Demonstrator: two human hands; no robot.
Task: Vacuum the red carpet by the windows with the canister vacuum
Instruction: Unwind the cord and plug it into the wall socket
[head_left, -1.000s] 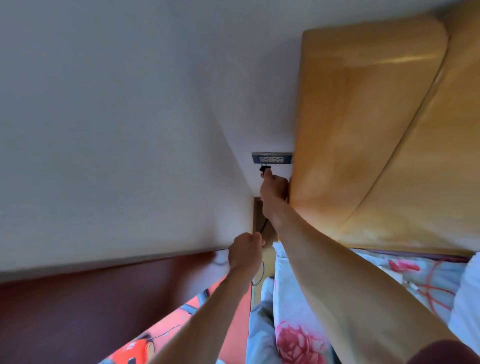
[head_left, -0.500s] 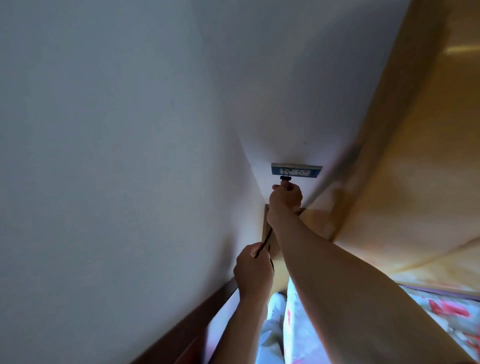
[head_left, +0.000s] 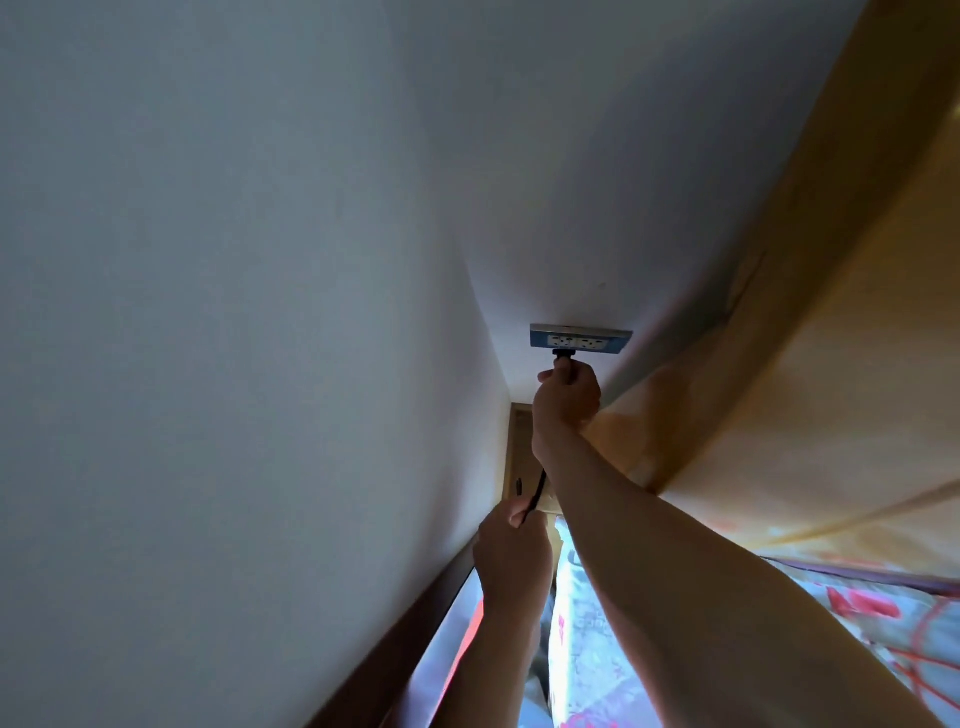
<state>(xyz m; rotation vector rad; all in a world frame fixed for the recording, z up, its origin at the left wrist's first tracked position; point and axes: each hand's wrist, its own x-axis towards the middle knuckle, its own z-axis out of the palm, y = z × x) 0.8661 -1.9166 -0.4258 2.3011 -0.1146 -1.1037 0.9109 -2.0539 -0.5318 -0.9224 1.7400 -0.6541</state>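
A blue-framed wall socket (head_left: 581, 339) sits on the white wall in the corner beside a wooden headboard. My right hand (head_left: 567, 395) reaches up and pinches the black plug (head_left: 562, 355), which sits at the socket's lower left edge. The black power cord (head_left: 536, 493) runs down from that hand to my left hand (head_left: 511, 556), which grips the cord lower down near the wall. The vacuum and the red carpet are out of view, apart from a red strip of floor (head_left: 470, 631) far below.
A curved wooden headboard (head_left: 779, 332) fills the right side. A bed with flowered bedding (head_left: 893, 623) lies at the lower right. A dark skirting board (head_left: 395, 639) runs along the left wall, leaving a narrow gap to the bed.
The view has tilted up and drawn closer to the socket. My right hand has brought the plug up to the socket, and my left hand now grips the cord below.
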